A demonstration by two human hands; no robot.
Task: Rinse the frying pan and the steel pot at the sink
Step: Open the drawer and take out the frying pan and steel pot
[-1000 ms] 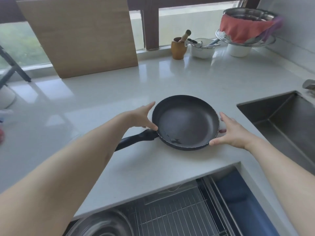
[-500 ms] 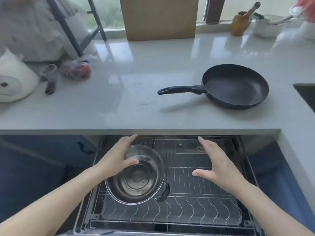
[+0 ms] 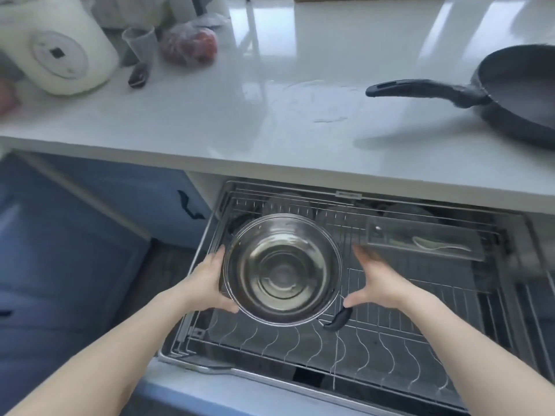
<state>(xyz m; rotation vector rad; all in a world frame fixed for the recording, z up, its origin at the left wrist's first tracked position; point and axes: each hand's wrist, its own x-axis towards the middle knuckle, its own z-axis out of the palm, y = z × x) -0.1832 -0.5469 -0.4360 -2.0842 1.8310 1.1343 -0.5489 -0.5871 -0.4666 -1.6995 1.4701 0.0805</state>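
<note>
The steel pot [image 3: 282,268], a round shiny vessel with a short black handle [image 3: 336,319], is over the pulled-out wire dish rack [image 3: 390,340] under the counter. My left hand [image 3: 207,283] grips its left wall, with the thumb under the near rim and the fingers along the side. My right hand [image 3: 378,283] is spread open just beside the pot's right rim, its thumb close to the black handle. The black frying pan [image 3: 516,94] rests on the white countertop [image 3: 210,121] at the far right, handle pointing left and cut off by the frame edge. The sink is out of view.
A white round appliance [image 3: 57,52], a plastic cup [image 3: 139,46] and a bag with something red [image 3: 189,43] stand at the counter's back left. A clear tray with a spoon [image 3: 426,241] lies in the rack's rear. Blue cabinet fronts [image 3: 75,265] are to the left.
Both hands left the frying pan on the counter and dropped to the open rack. My left hand has taken hold of the pot, and my right hand has closed in on its right side.
</note>
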